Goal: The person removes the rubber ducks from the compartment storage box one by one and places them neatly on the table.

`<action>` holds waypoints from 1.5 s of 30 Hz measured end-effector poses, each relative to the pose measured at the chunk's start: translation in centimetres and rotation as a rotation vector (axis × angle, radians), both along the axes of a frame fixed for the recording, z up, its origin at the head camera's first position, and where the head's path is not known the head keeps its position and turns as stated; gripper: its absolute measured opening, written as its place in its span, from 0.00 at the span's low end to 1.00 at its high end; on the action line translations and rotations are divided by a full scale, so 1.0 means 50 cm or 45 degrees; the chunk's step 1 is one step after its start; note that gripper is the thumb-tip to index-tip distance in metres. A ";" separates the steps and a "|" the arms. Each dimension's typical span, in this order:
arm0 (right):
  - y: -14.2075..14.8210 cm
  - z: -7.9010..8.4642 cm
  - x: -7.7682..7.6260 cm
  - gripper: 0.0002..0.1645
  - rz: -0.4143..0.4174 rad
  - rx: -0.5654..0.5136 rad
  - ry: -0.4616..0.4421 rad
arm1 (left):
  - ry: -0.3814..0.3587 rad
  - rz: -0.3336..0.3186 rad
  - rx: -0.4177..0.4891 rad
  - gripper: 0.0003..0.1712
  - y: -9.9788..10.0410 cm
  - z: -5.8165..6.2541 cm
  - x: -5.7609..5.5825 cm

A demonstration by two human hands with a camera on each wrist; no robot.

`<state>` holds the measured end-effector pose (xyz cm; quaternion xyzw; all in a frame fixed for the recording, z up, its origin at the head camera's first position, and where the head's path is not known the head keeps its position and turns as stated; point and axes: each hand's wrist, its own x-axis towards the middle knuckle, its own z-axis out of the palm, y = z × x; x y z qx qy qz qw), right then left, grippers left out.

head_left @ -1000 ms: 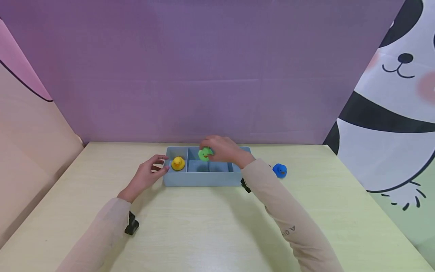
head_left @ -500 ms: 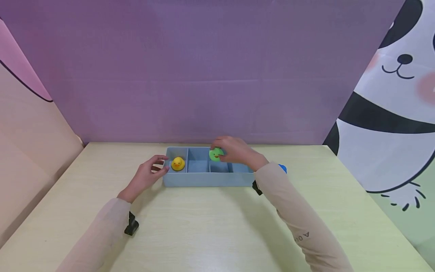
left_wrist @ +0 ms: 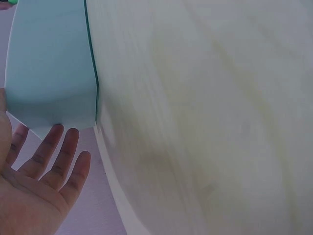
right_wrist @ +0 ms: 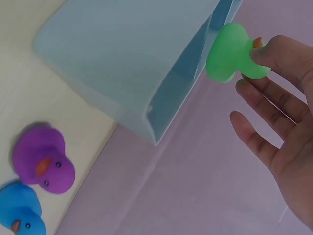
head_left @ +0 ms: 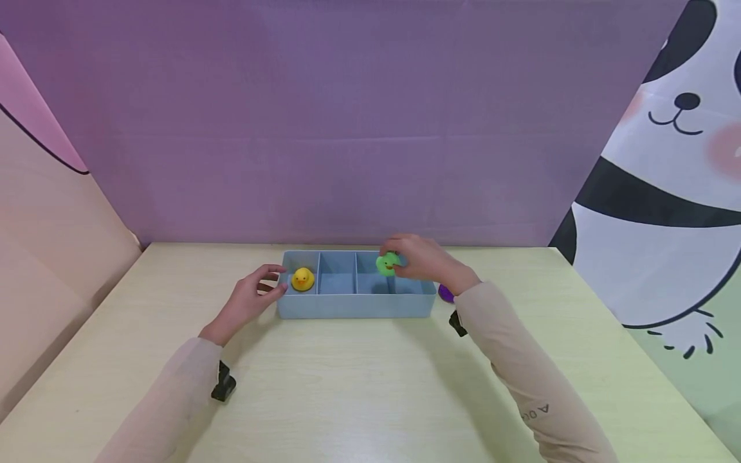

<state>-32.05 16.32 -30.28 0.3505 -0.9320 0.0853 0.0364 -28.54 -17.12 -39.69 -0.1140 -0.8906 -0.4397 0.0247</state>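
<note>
My right hand [head_left: 428,262] pinches a green rubber duck [head_left: 386,264] between thumb and fingers, above the right part of a light blue divided box [head_left: 356,307]. In the right wrist view, the duck [right_wrist: 229,53] is held beside the box's rim, its orange beak by the thumb. My left hand [head_left: 246,302] stays at the box's left end, thumb and index apart. The left wrist view shows its fairly straight fingers [left_wrist: 61,166] at that end wall. A yellow rubber duck [head_left: 303,280] sits in the leftmost compartment.
Right of the box, a purple rubber duck [right_wrist: 41,157] and a blue rubber duck [right_wrist: 20,208] lie on the pale wooden table [head_left: 347,386]. The right forearm partly covers that area in the head view. A purple backdrop [head_left: 359,128] rises behind the table.
My right hand has carried the green rubber duck rightward along the box, from over the second compartment to the right part. The left hand and yellow duck have stayed put.
</note>
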 end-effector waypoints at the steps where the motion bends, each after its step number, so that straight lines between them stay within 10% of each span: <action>1: 0.005 0.000 0.000 0.18 -0.003 -0.009 -0.004 | 0.000 0.000 0.000 0.24 0.000 0.000 0.000; 45: 0.258 -0.018 0.018 0.16 -0.178 -0.114 0.061 | 0.032 -0.014 0.025 0.25 0.004 0.000 0.001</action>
